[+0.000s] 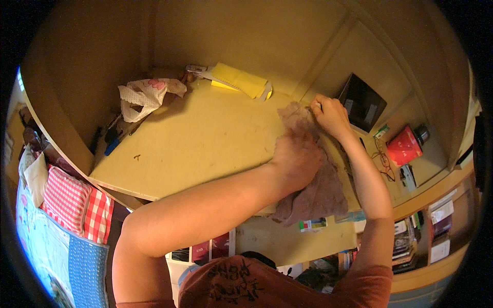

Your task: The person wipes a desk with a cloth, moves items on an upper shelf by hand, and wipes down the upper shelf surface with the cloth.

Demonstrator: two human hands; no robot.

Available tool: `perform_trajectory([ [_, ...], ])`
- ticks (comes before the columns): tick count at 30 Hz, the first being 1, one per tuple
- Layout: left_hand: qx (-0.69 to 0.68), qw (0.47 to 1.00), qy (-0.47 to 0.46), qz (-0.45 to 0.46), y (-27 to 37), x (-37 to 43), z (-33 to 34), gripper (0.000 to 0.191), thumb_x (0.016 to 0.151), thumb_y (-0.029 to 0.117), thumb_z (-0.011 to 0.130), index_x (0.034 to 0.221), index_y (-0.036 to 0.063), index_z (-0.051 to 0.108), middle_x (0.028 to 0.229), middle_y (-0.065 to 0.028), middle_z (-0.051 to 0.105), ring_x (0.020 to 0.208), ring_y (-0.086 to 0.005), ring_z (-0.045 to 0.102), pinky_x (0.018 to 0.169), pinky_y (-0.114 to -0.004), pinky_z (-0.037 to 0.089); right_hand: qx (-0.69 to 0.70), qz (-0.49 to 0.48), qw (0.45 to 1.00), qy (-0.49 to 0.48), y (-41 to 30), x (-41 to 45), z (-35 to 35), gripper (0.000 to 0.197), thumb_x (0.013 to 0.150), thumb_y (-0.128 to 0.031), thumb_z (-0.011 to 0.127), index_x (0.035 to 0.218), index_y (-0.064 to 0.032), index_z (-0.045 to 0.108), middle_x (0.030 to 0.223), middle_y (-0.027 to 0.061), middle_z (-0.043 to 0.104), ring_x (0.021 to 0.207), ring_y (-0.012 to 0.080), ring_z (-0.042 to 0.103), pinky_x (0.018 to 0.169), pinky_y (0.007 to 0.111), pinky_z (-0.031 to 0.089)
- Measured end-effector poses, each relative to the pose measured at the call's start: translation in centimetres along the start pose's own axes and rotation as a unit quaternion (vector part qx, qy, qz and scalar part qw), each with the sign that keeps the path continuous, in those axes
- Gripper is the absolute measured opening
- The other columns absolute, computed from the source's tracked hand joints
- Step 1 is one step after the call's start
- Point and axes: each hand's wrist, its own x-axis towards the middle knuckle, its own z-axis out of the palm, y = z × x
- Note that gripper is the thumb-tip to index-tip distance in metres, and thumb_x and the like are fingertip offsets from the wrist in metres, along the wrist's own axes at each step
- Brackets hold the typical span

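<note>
A damp-looking greyish-brown cloth point(329, 188) lies bunched on the pale yellow shelf board point(185, 142) and hangs over its front edge. My left hand point(296, 159), blurred, is closed on the middle of this cloth, with the arm reaching across the board from the left. Just beyond the cloth's far end, to the right, my right hand point(330, 115) has its fingers curled near the back of the board. A small pale spot shows at its fingertips; whether it holds something cannot be told.
A folded yellow cloth point(240, 80) and a crumpled patterned plastic bag point(144, 98) lie along the back. At right are a dark-screened device point(362, 103), a red cup point(404, 146) and eyeglasses point(384, 159). Below stand shelves of books point(406, 246); a bed with a checked pillow point(67, 196) is at left.
</note>
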Motion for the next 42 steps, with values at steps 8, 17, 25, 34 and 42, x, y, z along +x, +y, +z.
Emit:
perform_trajectory([
  [8, -0.037, 0.999, -0.002, 0.004, -0.4, 0.1, -0.8, 0.044, 0.092, 0.042, 0.055, 0.107, 0.0025, 0.068, 0.115, -0.0170, 0.066, 0.114, -0.0305, 0.058, 0.097, -0.044, 0.044, -0.052, 0.050, 0.997, -0.022, 4.0, -1.1, 2.4, 0.018, 0.088, -0.022, 0.058, 0.086, -0.0072, 0.068, 0.089, 0.0221, 0.069, 0.088, 0.0419, 0.066, 0.077, 0.052, 0.050],
  [17, -0.054, 0.995, 0.068, -0.047, -0.6, 0.5, -1.5, 0.032, 0.090, 0.031, 0.055, 0.094, 0.0032, 0.071, 0.104, -0.0194, 0.068, 0.094, -0.0332, 0.067, 0.091, -0.045, 0.047, 0.099, -0.027, 0.995, -0.007, -0.7, -2.7, 0.6, 0.019, 0.087, -0.024, 0.059, 0.094, -0.0074, 0.067, 0.105, 0.0157, 0.064, 0.100, 0.0354, 0.060, 0.086, 0.045, 0.048],
  [25, -0.049, 0.972, 0.230, 0.005, -1.5, 0.0, -2.4, 0.017, 0.079, 0.022, 0.064, 0.086, 0.0069, 0.069, 0.090, -0.0131, 0.068, 0.084, -0.0312, 0.066, 0.084, -0.045, 0.049, 0.263, -0.233, 0.934, -0.067, -1.9, -1.4, 2.6, 0.021, 0.085, -0.020, 0.060, 0.101, -0.0058, 0.063, 0.105, 0.0185, 0.065, 0.103, 0.0375, 0.061, 0.093, 0.044, 0.047],
  [34, -0.054, 0.980, 0.190, -0.026, -1.6, -0.1, -2.6, 0.016, 0.077, 0.022, 0.065, 0.083, 0.0068, 0.068, 0.088, -0.0118, 0.067, 0.083, -0.0294, 0.066, 0.081, -0.043, 0.049, -0.157, -0.175, 0.888, 0.394, -0.1, 11.3, -7.4, 0.028, 0.086, -0.004, 0.058, 0.113, -0.0060, 0.065, 0.125, 0.0201, 0.057, 0.106, 0.0401, 0.060, 0.088, 0.046, 0.053],
  [42, -0.035, 0.983, 0.180, -0.025, -2.5, 0.0, -1.6, 0.017, 0.078, 0.022, 0.064, 0.087, 0.0073, 0.066, 0.086, -0.0120, 0.066, 0.081, -0.0293, 0.067, 0.079, -0.043, 0.048, -0.387, -0.175, 0.819, 0.387, -0.4, 14.2, -4.9, 0.032, 0.082, -0.009, 0.060, 0.114, -0.0054, 0.064, 0.121, 0.0142, 0.059, 0.110, 0.0303, 0.059, 0.089, 0.043, 0.054],
])
